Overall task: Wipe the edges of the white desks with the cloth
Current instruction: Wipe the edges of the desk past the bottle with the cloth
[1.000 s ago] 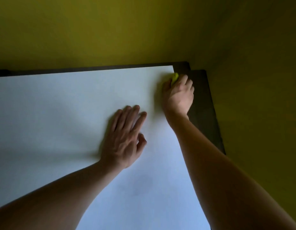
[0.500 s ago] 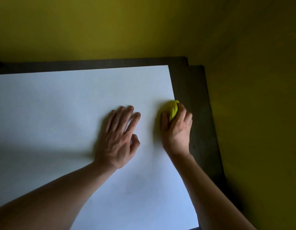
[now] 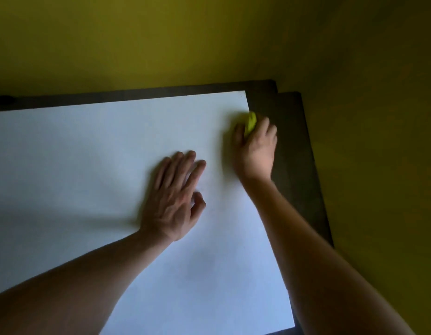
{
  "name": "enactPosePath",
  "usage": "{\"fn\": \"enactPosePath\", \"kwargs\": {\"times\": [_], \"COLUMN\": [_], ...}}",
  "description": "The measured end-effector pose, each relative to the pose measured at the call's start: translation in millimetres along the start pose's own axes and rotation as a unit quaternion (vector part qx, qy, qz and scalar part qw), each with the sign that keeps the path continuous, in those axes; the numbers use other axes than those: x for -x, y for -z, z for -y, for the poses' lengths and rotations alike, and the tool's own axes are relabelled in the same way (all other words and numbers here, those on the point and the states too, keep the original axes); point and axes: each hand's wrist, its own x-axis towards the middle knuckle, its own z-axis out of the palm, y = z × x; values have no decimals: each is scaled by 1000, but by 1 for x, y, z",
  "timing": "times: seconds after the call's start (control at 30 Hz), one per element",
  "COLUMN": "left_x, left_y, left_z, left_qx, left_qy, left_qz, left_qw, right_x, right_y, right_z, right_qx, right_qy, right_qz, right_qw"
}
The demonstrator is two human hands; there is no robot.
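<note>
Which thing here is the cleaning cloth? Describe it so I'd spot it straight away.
Find the white desk and follow its right edge toward the far corner. The right hand grips the cloth there: a small bright yellow-green wad, the only vivid thing against white desktop and dark trim.

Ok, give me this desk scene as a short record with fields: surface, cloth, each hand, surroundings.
surface: flat white desk top
cloth: small yellow-green wad of cloth at the desk's right edge, near the far corner
right hand: right hand grips the cloth against that edge
left hand: left hand rests flat on the desk, fingers straight
surroundings: dark border surface beside the desk; yellow wall behind
</note>
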Motion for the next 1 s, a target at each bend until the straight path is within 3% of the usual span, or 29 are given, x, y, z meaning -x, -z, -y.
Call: {"fn": "enactPosePath", "kwargs": {"times": [0.13, 0.23, 0.6, 0.7, 0.83, 1.0], "left_x": [0, -1, -1, 0, 2, 4], "left_y": [1, 0, -2, -1, 0, 4], "left_z": [0, 0, 2, 1, 1, -1], "left_qx": [5, 4, -13, -21, -21, -26], "left_qy": [-1, -1, -4, -4, -11, -5], "left_qz": [0, -5, -7, -14, -22, -11], "left_qw": [1000, 1000, 1000, 1000, 999, 1000], "right_x": [108, 133, -30, -38, 18, 150], "right_y": [41, 48, -8, -10, 9, 45], "right_z": [-43, -52, 12, 14, -8, -56], "right_qx": [19, 43, 32, 19, 8, 51], "right_qy": [-15, -29, -32, -35, -31, -36], "right_qz": [-15, -20, 0, 7, 3, -47], "right_qw": [1000, 998, 999, 999, 999, 997]}}
